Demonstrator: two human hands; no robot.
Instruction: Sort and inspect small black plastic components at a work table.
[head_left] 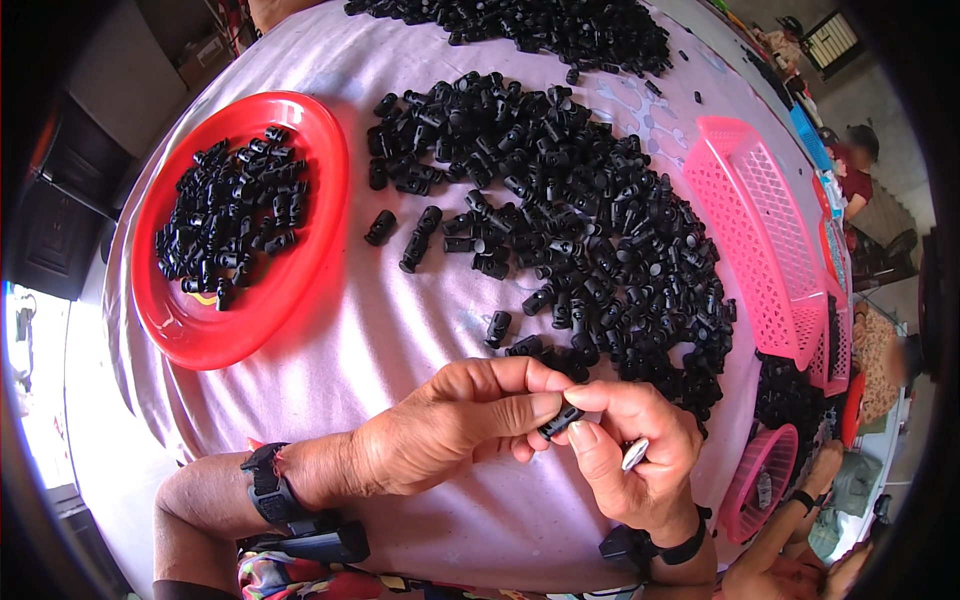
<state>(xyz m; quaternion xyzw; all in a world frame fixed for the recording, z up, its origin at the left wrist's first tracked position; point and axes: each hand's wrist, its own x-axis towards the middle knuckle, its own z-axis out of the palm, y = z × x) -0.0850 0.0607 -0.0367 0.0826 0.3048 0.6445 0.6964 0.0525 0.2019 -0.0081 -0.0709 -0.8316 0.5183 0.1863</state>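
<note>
Grip: pinching, thumbs and forefingers of the left hand (440,425) and the right hand (648,460) meeting on one small black part (560,421).
Part's place: between the fingertips in front of the body, lying slantwise, just on the near side of the loose pile.
Left pose: thumb stretched along the near side, forefinger arched over the top, other fingers folded beneath; the forearm reaches in from the left with the elbow bent, a black wristband (272,488) around the wrist.
Right pose: thumb angled upward against the part, forefinger bent over from the far side, remaining fingers curled toward the palm; the wrist rises from the lower edge.
Tucked in right palm: a silvery oval piece (634,455), its kind unclear.
Beyond the fingers: a broad pile of black parts (610,240) on the bench, which wears a pale pink cloth (375,320).
Left side: a red tray (334,200) holding more such parts.
Right side: a pink latticed basket (735,230), tilted in view.
Far edge: another black heap (540,28).
</note>
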